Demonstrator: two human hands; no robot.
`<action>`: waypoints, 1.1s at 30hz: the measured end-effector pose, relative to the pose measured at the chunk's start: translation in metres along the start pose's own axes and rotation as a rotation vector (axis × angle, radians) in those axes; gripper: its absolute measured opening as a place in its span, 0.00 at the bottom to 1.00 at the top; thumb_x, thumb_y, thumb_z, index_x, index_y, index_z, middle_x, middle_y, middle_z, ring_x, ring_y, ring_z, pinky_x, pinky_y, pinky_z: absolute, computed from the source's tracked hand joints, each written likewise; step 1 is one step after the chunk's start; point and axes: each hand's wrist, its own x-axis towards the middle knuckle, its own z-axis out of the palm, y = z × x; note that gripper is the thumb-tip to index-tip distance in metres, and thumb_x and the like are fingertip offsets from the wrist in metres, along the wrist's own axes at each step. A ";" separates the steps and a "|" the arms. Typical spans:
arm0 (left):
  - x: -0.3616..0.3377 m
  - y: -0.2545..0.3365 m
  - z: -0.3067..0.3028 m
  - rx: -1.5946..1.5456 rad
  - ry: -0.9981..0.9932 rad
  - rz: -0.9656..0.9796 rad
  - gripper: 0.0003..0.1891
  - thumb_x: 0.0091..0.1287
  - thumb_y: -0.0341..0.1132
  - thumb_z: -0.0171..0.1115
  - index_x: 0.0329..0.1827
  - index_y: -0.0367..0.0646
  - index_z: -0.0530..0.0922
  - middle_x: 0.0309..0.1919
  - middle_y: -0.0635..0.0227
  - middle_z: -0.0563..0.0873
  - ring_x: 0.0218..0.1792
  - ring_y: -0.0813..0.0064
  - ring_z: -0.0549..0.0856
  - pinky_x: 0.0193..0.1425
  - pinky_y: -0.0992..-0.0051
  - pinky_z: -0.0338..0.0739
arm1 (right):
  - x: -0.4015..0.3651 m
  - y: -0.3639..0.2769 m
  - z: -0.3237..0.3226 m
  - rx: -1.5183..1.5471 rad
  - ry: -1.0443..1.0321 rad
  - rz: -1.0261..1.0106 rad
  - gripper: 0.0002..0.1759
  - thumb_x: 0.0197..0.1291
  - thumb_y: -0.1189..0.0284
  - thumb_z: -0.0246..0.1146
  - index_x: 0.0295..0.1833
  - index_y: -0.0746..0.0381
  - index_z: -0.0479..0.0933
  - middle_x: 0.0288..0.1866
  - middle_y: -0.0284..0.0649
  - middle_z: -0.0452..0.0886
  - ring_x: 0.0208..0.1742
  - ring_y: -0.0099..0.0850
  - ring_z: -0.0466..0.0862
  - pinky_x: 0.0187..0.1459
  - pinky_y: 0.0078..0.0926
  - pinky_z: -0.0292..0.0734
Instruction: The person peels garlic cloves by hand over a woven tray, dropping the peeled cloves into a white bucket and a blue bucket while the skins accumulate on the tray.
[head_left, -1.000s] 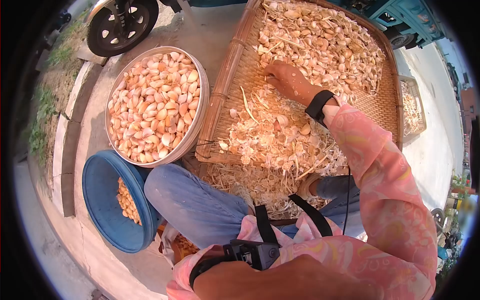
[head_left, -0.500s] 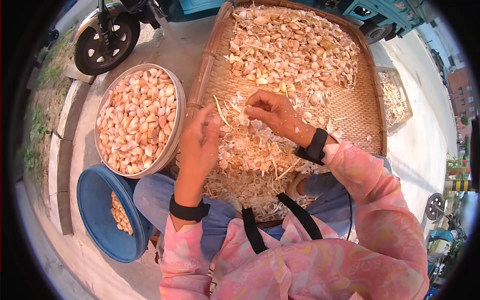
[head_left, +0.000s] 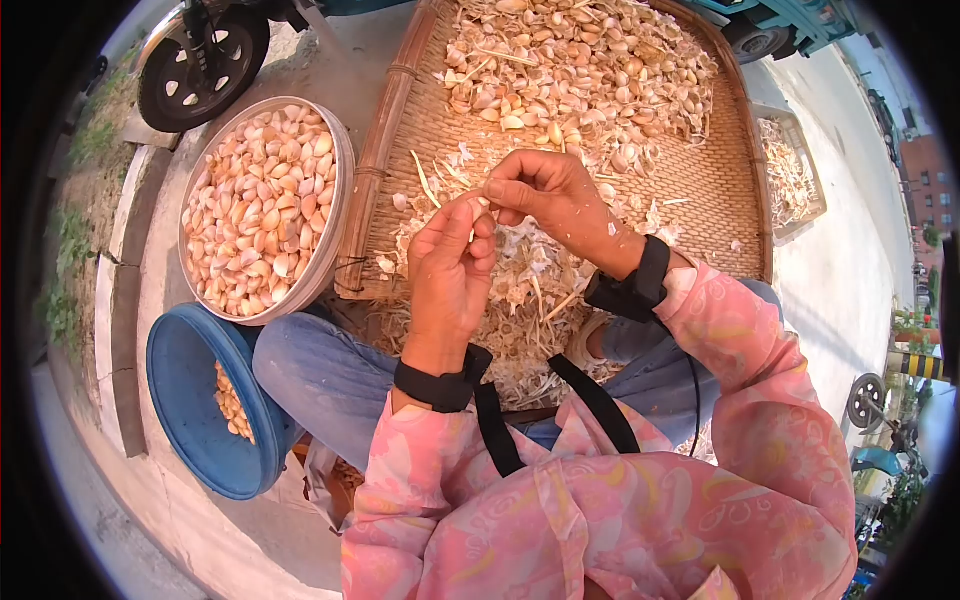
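Note:
My left hand [head_left: 450,262] and my right hand [head_left: 556,208] meet above the near part of a woven bamboo tray [head_left: 392,145]. Between their fingertips is a small pale garlic clove [head_left: 480,206], mostly covered by the fingers. Both hands are closed on it, thumbs against fingers. Beneath them lies a heap of papery garlic skins [head_left: 530,275] with dry stalks in it. Farther up the tray, loose garlic cloves [head_left: 600,70] are spread in a thick layer. A white bucket [head_left: 345,190] full of cloves in their skins stands left of the tray.
A blue bucket [head_left: 175,400] with some pale cloves sits tilted at lower left. Right of the tray is a crate [head_left: 800,210] of skins and scraps. A vehicle wheel [head_left: 205,70] stands at upper left, and a stone curb [head_left: 120,300] runs along the left.
My left hand has moved right and its fingers have closed, meeting my right hand at the small clove. The view has shifted slightly, so the tray and buckets appear higher.

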 end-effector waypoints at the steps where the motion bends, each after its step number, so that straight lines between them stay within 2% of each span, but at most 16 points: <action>1: -0.001 0.002 0.000 -0.021 -0.007 -0.007 0.12 0.68 0.33 0.54 0.48 0.33 0.74 0.29 0.69 0.76 0.27 0.85 0.72 0.30 0.89 0.69 | 0.001 -0.001 0.000 0.056 0.002 0.046 0.11 0.63 0.68 0.58 0.34 0.65 0.77 0.28 0.32 0.78 0.26 0.17 0.76 0.29 0.15 0.74; 4: -0.001 0.007 -0.004 -0.124 -0.051 -0.093 0.13 0.69 0.35 0.53 0.49 0.34 0.73 0.29 0.69 0.77 0.29 0.83 0.73 0.32 0.88 0.70 | 0.015 0.009 -0.019 -0.190 -0.009 0.207 0.15 0.65 0.63 0.55 0.33 0.64 0.77 0.26 0.34 0.78 0.24 0.19 0.77 0.27 0.18 0.73; 7: -0.011 0.020 0.007 0.098 0.003 0.010 0.14 0.70 0.35 0.49 0.51 0.34 0.71 0.33 0.65 0.76 0.32 0.81 0.75 0.34 0.85 0.72 | 0.035 0.018 -0.041 -0.827 -0.070 0.122 0.18 0.65 0.61 0.54 0.32 0.65 0.76 0.24 0.36 0.76 0.25 0.22 0.77 0.26 0.22 0.71; 8: -0.016 0.026 0.014 0.274 -0.007 0.095 0.13 0.70 0.36 0.50 0.50 0.36 0.71 0.34 0.64 0.78 0.34 0.78 0.77 0.39 0.80 0.73 | 0.049 0.029 -0.052 -0.886 0.009 -0.053 0.16 0.64 0.63 0.53 0.33 0.64 0.75 0.23 0.44 0.76 0.25 0.44 0.76 0.31 0.37 0.71; 11: -0.029 0.043 0.033 0.582 -0.141 0.237 0.14 0.69 0.39 0.51 0.48 0.36 0.72 0.31 0.63 0.79 0.35 0.74 0.77 0.48 0.68 0.73 | 0.088 0.033 -0.065 -1.087 0.122 -0.395 0.10 0.60 0.67 0.58 0.36 0.64 0.76 0.30 0.43 0.78 0.31 0.37 0.79 0.32 0.31 0.72; 12: -0.038 0.049 0.044 0.602 -0.210 0.261 0.14 0.69 0.41 0.51 0.45 0.38 0.72 0.29 0.63 0.80 0.35 0.73 0.78 0.52 0.63 0.71 | 0.098 0.035 -0.065 -1.162 0.096 -0.391 0.07 0.58 0.71 0.58 0.40 0.62 0.76 0.34 0.45 0.77 0.35 0.43 0.78 0.37 0.35 0.73; 14: -0.055 0.065 0.067 0.656 -0.387 0.306 0.14 0.68 0.43 0.51 0.40 0.40 0.72 0.26 0.64 0.81 0.35 0.70 0.79 0.59 0.55 0.64 | 0.116 0.050 -0.065 -1.281 0.058 -0.393 0.07 0.57 0.72 0.58 0.41 0.62 0.75 0.33 0.45 0.76 0.37 0.44 0.78 0.38 0.36 0.73; 16: -0.073 0.080 0.089 0.629 -0.575 0.369 0.12 0.69 0.43 0.49 0.37 0.42 0.71 0.25 0.67 0.80 0.35 0.71 0.78 0.61 0.54 0.62 | 0.133 0.067 -0.065 -1.419 0.010 -0.359 0.08 0.54 0.73 0.58 0.41 0.62 0.74 0.34 0.45 0.75 0.39 0.44 0.77 0.39 0.38 0.72; 18: -0.080 0.060 0.121 0.305 -0.574 0.663 0.09 0.65 0.36 0.55 0.32 0.39 0.75 0.20 0.69 0.76 0.26 0.75 0.75 0.41 0.67 0.66 | 0.132 0.065 -0.059 -1.428 -0.038 -0.340 0.08 0.53 0.73 0.58 0.39 0.62 0.74 0.33 0.46 0.75 0.38 0.45 0.77 0.38 0.38 0.72; 20: -0.084 0.046 0.143 0.035 -0.439 0.842 0.08 0.59 0.31 0.64 0.25 0.36 0.80 0.13 0.70 0.73 0.17 0.78 0.72 0.21 0.78 0.67 | 0.125 0.054 -0.058 -1.426 -0.119 -0.252 0.07 0.52 0.72 0.59 0.36 0.63 0.73 0.32 0.46 0.75 0.36 0.45 0.76 0.37 0.38 0.72; 23: -0.111 0.055 0.156 -0.014 -0.300 0.635 0.11 0.59 0.34 0.65 0.21 0.38 0.80 0.10 0.72 0.71 0.14 0.78 0.70 0.17 0.77 0.64 | 0.107 0.036 -0.057 -1.438 -0.228 -0.112 0.07 0.52 0.72 0.59 0.34 0.63 0.71 0.31 0.45 0.75 0.35 0.45 0.76 0.36 0.38 0.71; 24: -0.120 0.057 0.158 -0.045 -0.249 0.557 0.11 0.60 0.35 0.65 0.23 0.37 0.80 0.11 0.71 0.71 0.14 0.78 0.70 0.16 0.78 0.63 | 0.100 0.037 -0.060 -1.405 -0.240 -0.129 0.07 0.52 0.72 0.59 0.33 0.63 0.70 0.31 0.45 0.74 0.35 0.44 0.76 0.36 0.38 0.71; 27: -0.119 0.046 0.148 -0.091 -0.385 0.718 0.12 0.63 0.36 0.62 0.28 0.36 0.81 0.13 0.70 0.72 0.14 0.77 0.69 0.16 0.78 0.61 | 0.087 0.035 -0.055 -1.308 -0.245 -0.073 0.07 0.52 0.74 0.59 0.32 0.64 0.68 0.31 0.46 0.72 0.35 0.44 0.75 0.37 0.38 0.70; 30: -0.118 0.056 0.145 -0.096 -0.504 0.777 0.12 0.64 0.36 0.60 0.29 0.34 0.80 0.13 0.69 0.72 0.14 0.77 0.68 0.16 0.77 0.60 | 0.076 0.045 -0.054 -1.270 -0.194 -0.239 0.07 0.49 0.76 0.59 0.33 0.64 0.68 0.28 0.47 0.72 0.36 0.47 0.75 0.37 0.39 0.69; 31: -0.109 0.059 0.138 -0.067 -0.603 0.851 0.12 0.64 0.36 0.60 0.29 0.34 0.80 0.13 0.69 0.72 0.14 0.76 0.67 0.17 0.77 0.60 | 0.075 0.045 -0.052 -1.263 -0.229 -0.216 0.07 0.49 0.77 0.59 0.33 0.65 0.68 0.27 0.46 0.71 0.36 0.47 0.74 0.37 0.39 0.69; 33: -0.111 0.066 0.136 -0.059 -0.624 0.842 0.12 0.64 0.35 0.60 0.29 0.33 0.80 0.12 0.69 0.71 0.14 0.76 0.66 0.16 0.76 0.59 | 0.074 0.031 -0.048 -1.270 -0.291 -0.160 0.06 0.48 0.78 0.58 0.32 0.65 0.68 0.26 0.45 0.69 0.35 0.45 0.74 0.36 0.37 0.69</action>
